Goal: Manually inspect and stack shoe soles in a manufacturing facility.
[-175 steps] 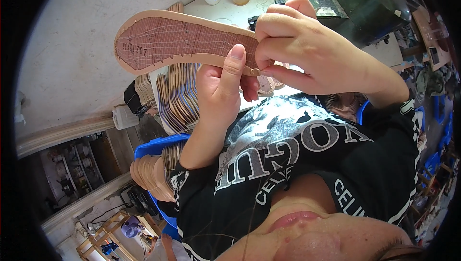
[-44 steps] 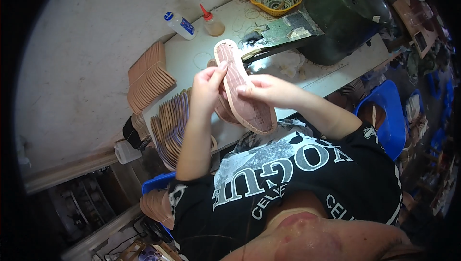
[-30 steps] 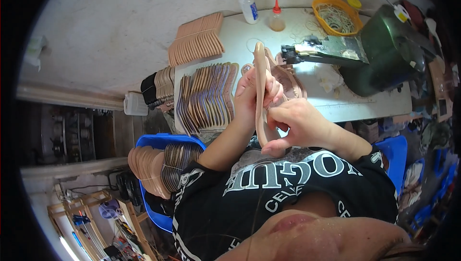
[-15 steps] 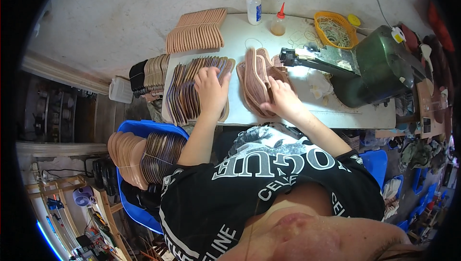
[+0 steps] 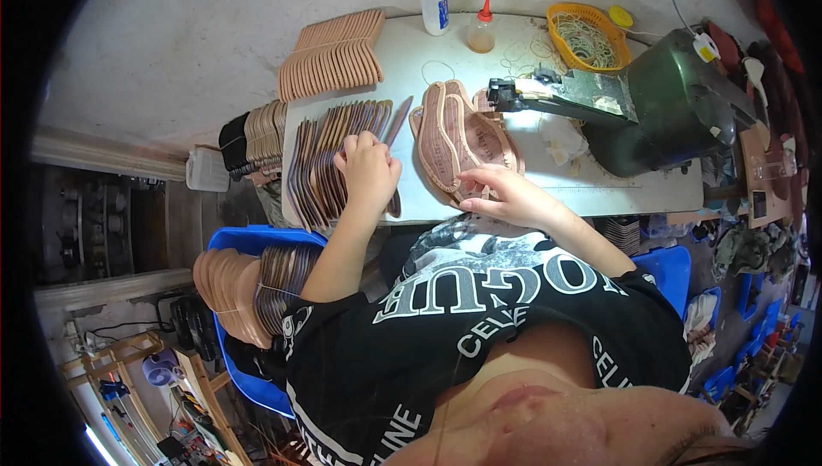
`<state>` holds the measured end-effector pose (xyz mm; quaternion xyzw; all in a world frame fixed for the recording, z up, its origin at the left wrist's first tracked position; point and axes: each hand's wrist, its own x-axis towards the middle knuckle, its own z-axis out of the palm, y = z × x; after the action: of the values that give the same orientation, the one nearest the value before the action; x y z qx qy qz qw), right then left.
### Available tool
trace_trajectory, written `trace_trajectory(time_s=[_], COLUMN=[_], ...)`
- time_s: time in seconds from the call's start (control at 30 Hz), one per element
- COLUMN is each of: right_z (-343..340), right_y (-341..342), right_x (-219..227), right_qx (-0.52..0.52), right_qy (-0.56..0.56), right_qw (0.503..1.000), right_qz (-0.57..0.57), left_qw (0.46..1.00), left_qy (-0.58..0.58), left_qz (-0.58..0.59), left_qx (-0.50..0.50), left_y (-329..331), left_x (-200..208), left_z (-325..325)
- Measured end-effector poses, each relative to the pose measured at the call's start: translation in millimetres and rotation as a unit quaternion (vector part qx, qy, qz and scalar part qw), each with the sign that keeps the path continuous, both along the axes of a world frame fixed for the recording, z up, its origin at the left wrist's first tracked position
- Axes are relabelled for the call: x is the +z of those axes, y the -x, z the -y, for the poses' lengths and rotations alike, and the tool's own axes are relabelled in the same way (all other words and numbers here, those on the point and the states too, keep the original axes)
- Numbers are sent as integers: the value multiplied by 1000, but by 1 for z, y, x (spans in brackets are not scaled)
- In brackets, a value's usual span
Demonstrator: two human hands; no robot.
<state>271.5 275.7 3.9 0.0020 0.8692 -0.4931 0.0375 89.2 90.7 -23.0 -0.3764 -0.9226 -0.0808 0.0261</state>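
Note:
My left hand (image 5: pixel 370 176) is closed, its fingers curled down onto a row of dark-edged insoles (image 5: pixel 323 145) standing on edge; exactly what lies under the fingertips is hidden. One insole (image 5: pixel 400 122) stands slightly apart at the row's right side. To the right lies a loose pile of brown insoles (image 5: pixel 438 145) with pale rims, some overlapping at angles. My right hand (image 5: pixel 505 196) is at the near end of this pile, its thumb and forefinger apart. The forefinger reaches the pile's edge; whether it presses on it I cannot tell.
A green machine (image 5: pixel 676 115) with a black-tipped arm extends over the white table (image 5: pixel 591 200). Behind are a tied bundle of pinkish insoles (image 5: pixel 334 55), a white bottle (image 5: pixel 434 8), a red-tipped bottle (image 5: pixel 482 31) and a yellow basket (image 5: pixel 561 38). A blue bin (image 5: pixel 248 380) holds more bundles.
My left fingers have curled in over the row, and its rightmost insole now stands apart. My right hand has drawn back to the pile's near end. The pile's top insoles lie differently.

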Motion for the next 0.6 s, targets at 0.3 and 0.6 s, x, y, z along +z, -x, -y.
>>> trace_trajectory(time_s=[0.3,0.6], right_z=[-10,-44], right_y=[49,34], right_x=[24,53], right_qx=[-140,-100], right_qy=[410,379], right_qw=[901,918], right_qz=[-4,-58], left_qw=[900,644], left_qy=[-378,-462], left_qz=[75,604], left_qx=[-205,-80], left_y=[-60,-12], left_x=[52,84], left_z=[-60,-99])
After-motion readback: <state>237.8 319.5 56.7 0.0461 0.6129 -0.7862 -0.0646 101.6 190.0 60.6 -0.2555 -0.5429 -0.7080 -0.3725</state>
